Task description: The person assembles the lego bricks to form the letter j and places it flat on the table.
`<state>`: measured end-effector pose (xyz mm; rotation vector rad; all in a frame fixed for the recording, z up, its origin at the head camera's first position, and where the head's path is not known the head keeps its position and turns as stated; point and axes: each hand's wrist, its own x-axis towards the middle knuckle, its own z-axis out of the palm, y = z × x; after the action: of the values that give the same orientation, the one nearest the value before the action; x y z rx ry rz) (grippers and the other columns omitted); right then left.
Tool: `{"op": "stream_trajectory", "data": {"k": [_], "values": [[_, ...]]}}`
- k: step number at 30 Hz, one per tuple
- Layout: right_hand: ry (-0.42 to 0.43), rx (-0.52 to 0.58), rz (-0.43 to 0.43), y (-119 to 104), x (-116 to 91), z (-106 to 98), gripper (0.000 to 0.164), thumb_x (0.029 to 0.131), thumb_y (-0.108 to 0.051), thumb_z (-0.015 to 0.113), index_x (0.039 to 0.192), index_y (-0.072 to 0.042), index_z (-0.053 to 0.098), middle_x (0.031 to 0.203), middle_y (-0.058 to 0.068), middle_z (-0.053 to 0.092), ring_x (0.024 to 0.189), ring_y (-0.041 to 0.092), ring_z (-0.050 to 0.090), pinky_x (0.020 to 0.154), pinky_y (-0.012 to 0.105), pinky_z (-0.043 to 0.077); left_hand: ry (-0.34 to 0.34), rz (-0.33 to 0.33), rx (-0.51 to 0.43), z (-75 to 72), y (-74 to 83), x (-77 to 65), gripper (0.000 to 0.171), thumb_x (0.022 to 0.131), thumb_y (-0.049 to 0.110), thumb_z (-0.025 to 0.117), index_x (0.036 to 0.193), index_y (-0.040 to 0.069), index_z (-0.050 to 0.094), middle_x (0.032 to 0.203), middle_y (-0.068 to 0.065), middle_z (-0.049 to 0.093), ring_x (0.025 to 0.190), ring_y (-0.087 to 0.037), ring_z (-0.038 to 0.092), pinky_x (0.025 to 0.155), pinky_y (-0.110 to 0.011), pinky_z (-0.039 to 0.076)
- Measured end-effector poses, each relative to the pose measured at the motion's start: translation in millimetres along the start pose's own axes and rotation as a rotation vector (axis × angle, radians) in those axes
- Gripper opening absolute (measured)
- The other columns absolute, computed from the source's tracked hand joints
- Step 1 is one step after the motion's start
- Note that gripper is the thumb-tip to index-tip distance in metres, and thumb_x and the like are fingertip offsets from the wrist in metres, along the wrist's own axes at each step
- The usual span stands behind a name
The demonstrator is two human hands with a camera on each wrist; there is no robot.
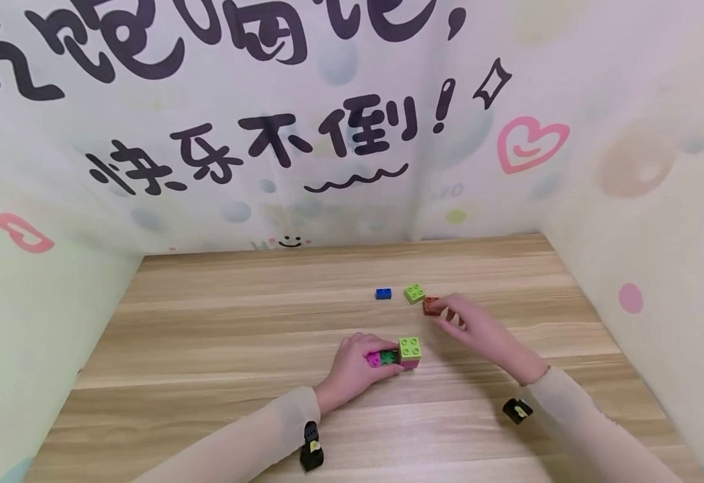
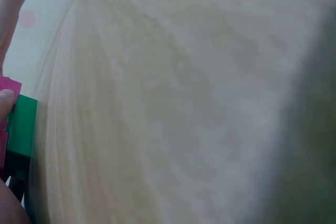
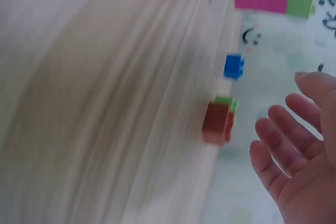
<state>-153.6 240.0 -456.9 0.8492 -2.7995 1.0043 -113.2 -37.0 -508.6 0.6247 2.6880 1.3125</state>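
Observation:
My left hand (image 1: 352,369) grips a small build of toy building bricks between thumb and fingers. In it a magenta brick (image 1: 374,359) and a green brick (image 1: 388,357) sit low, beside a taller stack topped by a lime brick (image 1: 409,347). The left wrist view catches only the green brick (image 2: 23,124) and a bit of magenta at its edge. My right hand (image 1: 478,332) reaches toward a reddish-brown brick (image 1: 430,306), its fingertips overlapping that brick in the head view. In the right wrist view the fingers (image 3: 283,135) are loosely bent, apart from the brown brick (image 3: 216,123).
A loose lime brick (image 1: 414,293) lies just behind the brown one. To its left is a small blue brick (image 1: 383,294). The wooden tabletop (image 1: 219,322) ends at a printed white cloth wall (image 1: 352,215) at the back and both sides.

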Motion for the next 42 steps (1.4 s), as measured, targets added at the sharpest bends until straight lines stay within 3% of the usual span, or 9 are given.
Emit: {"op": "stream_trajectory", "data": {"k": [6, 15, 29, 42], "values": [[0.059, 0.028, 0.089, 24.7, 7.2, -2.3, 0.035, 0.094, -0.006, 0.076, 0.126, 0.003, 0.065, 0.110, 0.018, 0.066, 0.087, 0.021, 0.062, 0.069, 0.027, 0.054, -0.002, -0.012, -0.012, 0.2, 0.5, -0.3, 0.044, 0.086, 0.044, 0.085, 0.124, 0.023, 0.077, 0.119, 0.008, 0.074, 0.112, -0.013, 0.059, 0.104, -0.045, 0.038], [-0.037, 0.046, 0.213, 39.6, 19.4, 2.2, 0.045, 0.096, -0.016, 0.077, 0.134, 0.001, 0.061, 0.119, 0.018, 0.064, 0.095, 0.024, 0.064, 0.076, 0.034, 0.055, 0.001, -0.010, -0.016, -0.7, -0.2, 0.2, 0.044, 0.086, 0.045, 0.085, 0.124, 0.023, 0.077, 0.119, 0.008, 0.074, 0.112, -0.013, 0.059, 0.103, -0.045, 0.038], [-0.102, 0.027, 0.216, 50.0, 28.7, 9.7, 0.038, 0.096, -0.012, 0.075, 0.129, 0.002, 0.064, 0.109, 0.013, 0.066, 0.094, 0.024, 0.065, 0.083, 0.044, 0.055, 0.008, -0.002, -0.016, 1.7, -1.4, 0.9, 0.043, 0.086, 0.045, 0.085, 0.122, 0.024, 0.078, 0.120, 0.009, 0.074, 0.113, -0.014, 0.059, 0.102, -0.045, 0.038], [-0.096, 0.045, 0.178, 44.2, 19.9, 7.9, 0.033, 0.095, -0.013, 0.077, 0.122, 0.002, 0.067, 0.105, 0.010, 0.070, 0.087, 0.017, 0.064, 0.079, 0.037, 0.054, 0.008, -0.008, -0.010, 2.1, -1.6, 1.1, 0.042, 0.086, 0.044, 0.085, 0.122, 0.024, 0.078, 0.119, 0.009, 0.074, 0.112, -0.013, 0.059, 0.100, -0.043, 0.038]]}}
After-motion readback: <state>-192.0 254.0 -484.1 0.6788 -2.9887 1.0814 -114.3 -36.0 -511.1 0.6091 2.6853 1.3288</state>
